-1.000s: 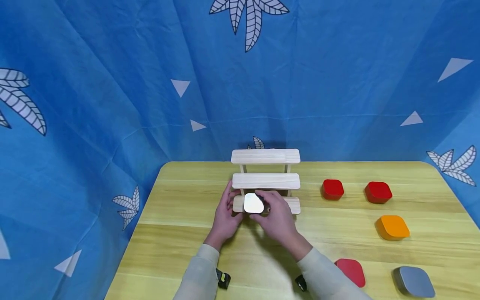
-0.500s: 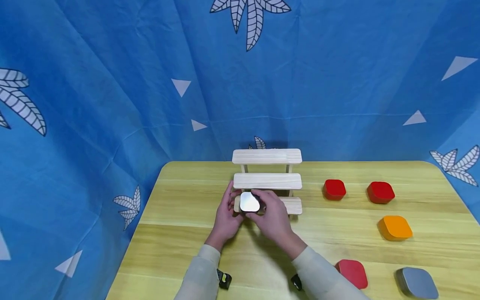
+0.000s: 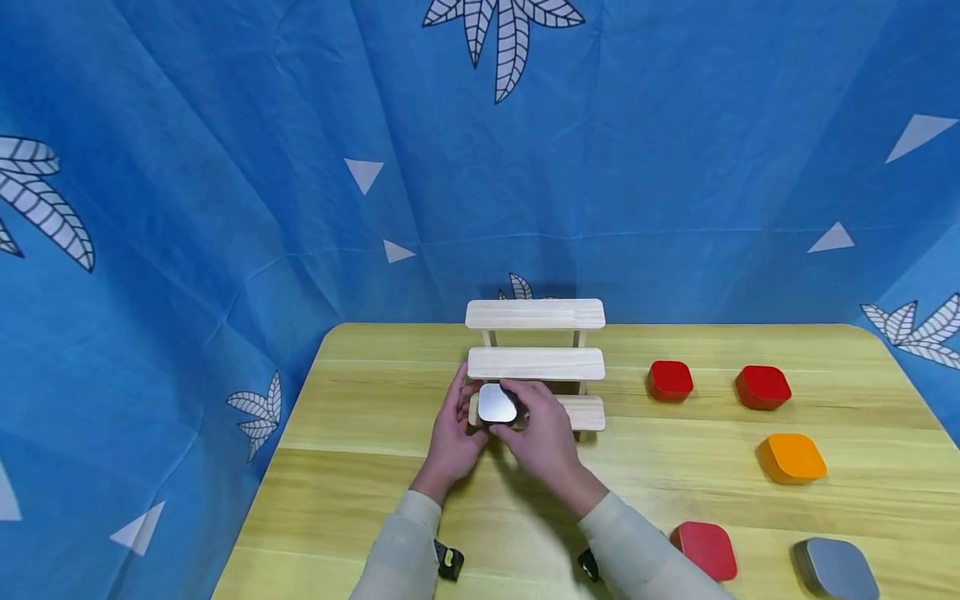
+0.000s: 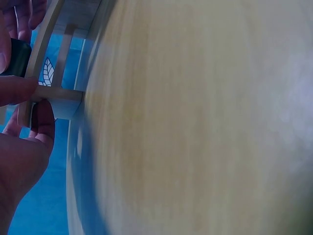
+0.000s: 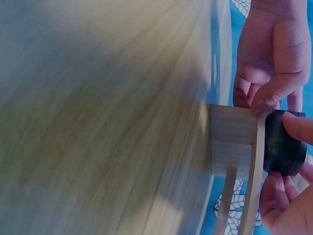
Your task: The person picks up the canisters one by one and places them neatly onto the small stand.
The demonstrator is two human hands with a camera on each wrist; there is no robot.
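Fingers and thumb of the right hand (image 3: 547,433) are clamped on one black, rounded-square block (image 3: 497,403) with a shiny silvery top, against the left end of the lowest board (image 3: 587,412) of one pale wooden rack (image 3: 536,363). The left hand (image 3: 454,440) has its thumb and fingers closed on that board's left end, just beside the block. The rack counts three boards, stepped upward from near to far, on a yellowish wood-grain surface (image 3: 352,400).

Five more rounded-square blocks lie to the right, well apart: three red, one orange, one grey. Two glossy red blocks (image 3: 671,381) are farthest, one orange block (image 3: 792,458) is between, and one pinkish-red block (image 3: 705,551) and one grey block (image 3: 838,568) are near. One blue leaf-patterned cloth (image 3: 480,183) hangs beyond.
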